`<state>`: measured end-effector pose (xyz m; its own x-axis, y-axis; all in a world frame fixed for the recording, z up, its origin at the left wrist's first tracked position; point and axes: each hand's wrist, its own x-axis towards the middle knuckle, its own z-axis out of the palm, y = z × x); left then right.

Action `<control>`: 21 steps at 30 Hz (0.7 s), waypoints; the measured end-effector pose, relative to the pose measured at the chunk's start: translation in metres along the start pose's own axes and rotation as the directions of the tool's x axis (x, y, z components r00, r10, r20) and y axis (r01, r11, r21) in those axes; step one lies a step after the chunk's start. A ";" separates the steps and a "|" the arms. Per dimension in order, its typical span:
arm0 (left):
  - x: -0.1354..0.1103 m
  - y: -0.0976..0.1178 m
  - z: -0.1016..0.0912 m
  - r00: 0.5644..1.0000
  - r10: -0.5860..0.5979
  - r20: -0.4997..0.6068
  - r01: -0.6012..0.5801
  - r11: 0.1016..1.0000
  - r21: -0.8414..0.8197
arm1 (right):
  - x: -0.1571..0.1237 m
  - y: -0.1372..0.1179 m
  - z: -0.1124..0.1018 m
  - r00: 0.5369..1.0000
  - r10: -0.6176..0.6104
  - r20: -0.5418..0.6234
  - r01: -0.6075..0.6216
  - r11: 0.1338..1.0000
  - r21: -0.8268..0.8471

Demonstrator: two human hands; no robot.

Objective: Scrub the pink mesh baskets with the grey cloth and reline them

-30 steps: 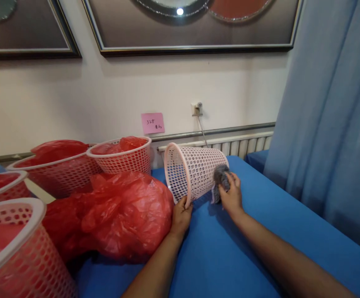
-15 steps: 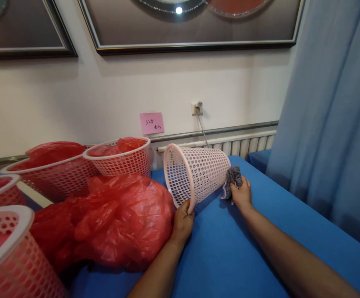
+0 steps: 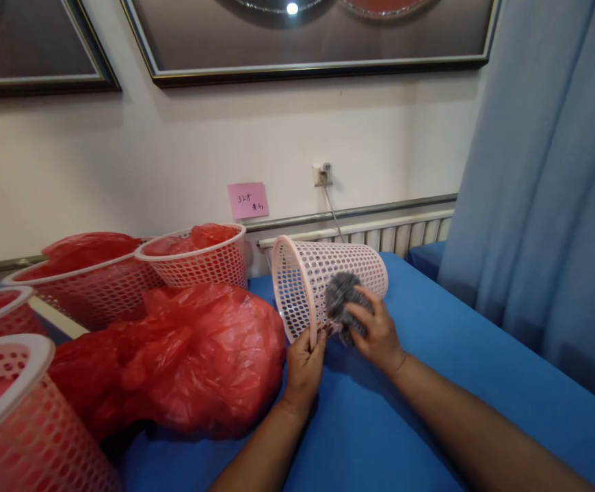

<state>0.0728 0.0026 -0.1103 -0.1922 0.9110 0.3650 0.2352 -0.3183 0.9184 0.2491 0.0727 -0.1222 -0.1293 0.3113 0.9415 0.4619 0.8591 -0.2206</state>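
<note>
A pale pink perforated wastebasket lies on its side on the blue-covered surface, its mouth turned left. My left hand pinches the lower edge of its rim. Bunched in my right hand is a grey cloth, pressed against the basket's side, nearer the rim than the base. The fingers of my right hand curl over the cloth and hide part of it. Beside my left hand sits a large crumpled red plastic bag.
Several similar baskets with red liners stand to the left, among them one by the wall and one in front. A radiator and power socket are behind. A blue curtain hangs at right.
My right hand has moved the grey cloth left from near the basket's base to the middle of its side. My left hand keeps its hold on the rim.
</note>
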 end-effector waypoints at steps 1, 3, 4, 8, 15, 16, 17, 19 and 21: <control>0.001 -0.003 0.001 1.000 -0.021 -0.014 0.021 1.000 0.002 | -0.001 0.014 0.002 0.988 0.140 -0.058 -0.141 0.990 -0.014; 0.004 -0.011 0.001 0.999 -0.045 -0.030 0.044 0.999 -0.010 | -0.004 0.040 0.006 0.877 0.445 -0.182 -0.451 0.892 0.007; 0.005 -0.015 0.001 0.999 -0.045 -0.030 0.045 0.999 -0.019 | -0.006 0.049 0.009 0.792 0.566 -0.228 -0.574 0.818 0.035; 0.007 -0.025 -0.001 1.000 0.000 0.016 0.000 1.000 0.002 | -0.012 0.055 0.020 0.673 0.695 -0.255 -0.702 0.708 0.079; 0.000 -0.024 0.002 0.991 0.059 0.118 -0.076 0.986 0.151 | 0.005 0.007 0.003 0.970 0.221 -0.099 -0.231 0.967 -0.107; -0.001 -0.023 0.002 0.988 0.070 0.137 -0.092 0.982 0.165 | 0.007 0.000 -0.001 0.989 0.131 -0.073 -0.138 0.984 -0.113; -0.001 -0.022 0.003 0.985 0.080 0.153 -0.106 0.980 0.169 | 0.008 -0.009 -0.005 0.998 0.039 -0.043 -0.043 0.993 -0.110; -0.002 -0.022 0.003 0.979 0.094 0.179 -0.121 0.982 0.148 | 0.008 -0.024 -0.008 0.993 -0.118 0.007 0.118 0.990 -0.082; -0.001 -0.022 0.004 0.976 0.102 0.192 -0.125 0.985 0.116 | 0.007 -0.031 -0.008 0.982 -0.187 0.026 0.188 0.980 -0.061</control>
<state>0.0713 0.0094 -0.1320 0.0188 0.9072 0.4202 0.3659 -0.3974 0.8415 0.2409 0.0445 -0.1070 -0.2362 0.1557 0.9592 0.4817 0.8760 -0.0236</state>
